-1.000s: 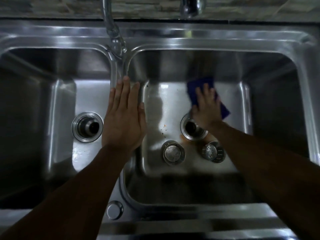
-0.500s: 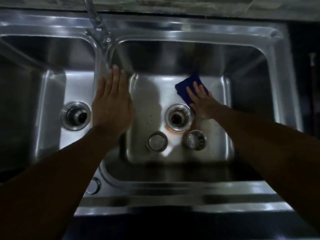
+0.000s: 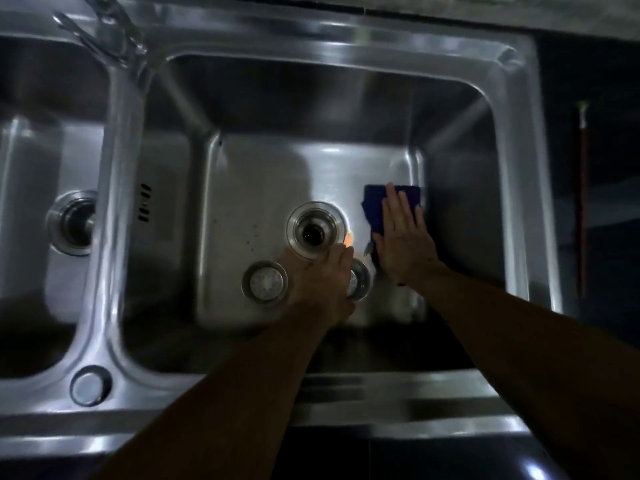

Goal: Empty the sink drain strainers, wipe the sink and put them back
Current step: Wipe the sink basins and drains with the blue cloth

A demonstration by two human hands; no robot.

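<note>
In the right basin (image 3: 263,188) of the steel double sink, the open drain (image 3: 313,232) has no strainer in it. One strainer (image 3: 265,281) sits on the basin floor in front of the drain. A second strainer (image 3: 362,280) lies to its right, half hidden under my left hand (image 3: 322,282). That hand is blurred, and its grip cannot be made out. My right hand (image 3: 401,237) presses flat, fingers straight, on a blue cloth (image 3: 375,206) at the right side of the floor.
The left basin's drain (image 3: 72,221) is also open. The faucet (image 3: 104,32) stands over the divider at the back left. An orange stain (image 3: 349,239) marks the floor beside the right drain. A thin red rod (image 3: 581,202) stands beyond the sink's right rim.
My left hand left the divider and dropped into the right basin onto the right-hand strainer. My right hand slid the blue cloth from behind the drain to its right side.
</note>
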